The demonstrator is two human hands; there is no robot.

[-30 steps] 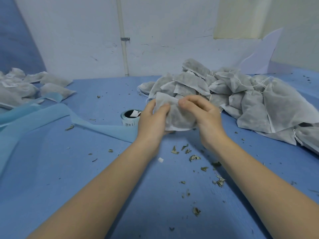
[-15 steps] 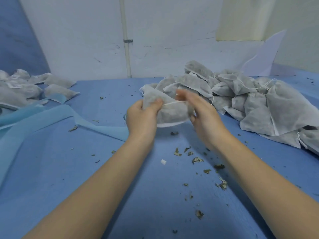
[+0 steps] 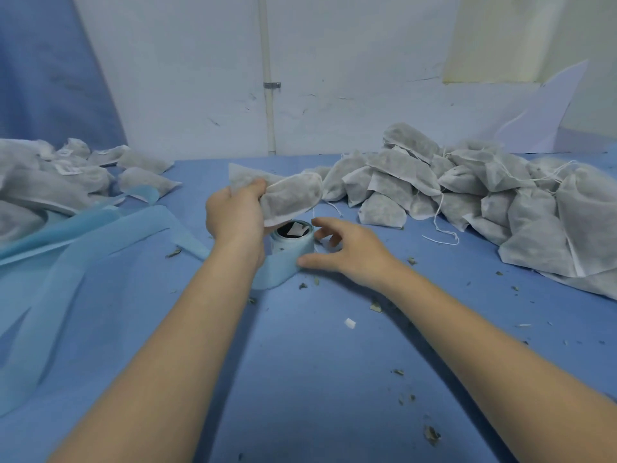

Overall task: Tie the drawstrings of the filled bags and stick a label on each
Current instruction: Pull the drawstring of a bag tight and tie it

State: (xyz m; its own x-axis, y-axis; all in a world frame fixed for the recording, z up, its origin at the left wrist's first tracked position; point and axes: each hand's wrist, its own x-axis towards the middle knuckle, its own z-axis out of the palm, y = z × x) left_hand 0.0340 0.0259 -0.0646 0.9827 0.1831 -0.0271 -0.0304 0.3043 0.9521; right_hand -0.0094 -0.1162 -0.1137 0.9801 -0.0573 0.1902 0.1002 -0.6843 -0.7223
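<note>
A filled grey fabric bag [image 3: 292, 198] is held just above the centre of the frame, over a blue table [image 3: 317, 379]. The left hand [image 3: 235, 218] grips it at its gathered neck, fingers curled round the fabric, thumb on top. Directly under the bag stands a small roll of labels [image 3: 293, 240], its pale blue backing strip [image 3: 100, 242] trailing off to the left edge. The right hand [image 3: 350, 248] is open, fingers spread and holding nothing, reaching around the roll from the right, thumb tip near the strip's folded end.

The step in hand looks like taking a label. It would go best by peeling one cleanly by a corner, keeping the bag steady with a flat face turned up, then pressing the label smooth.

Faint dark print shows on the roll's side, too small to read. A heap of unfinished bags [image 3: 484, 195] fills the right of the frame; another pile of bags [image 3: 66, 175] lies at upper left, one bearing a white label whose writing is illegible.
</note>
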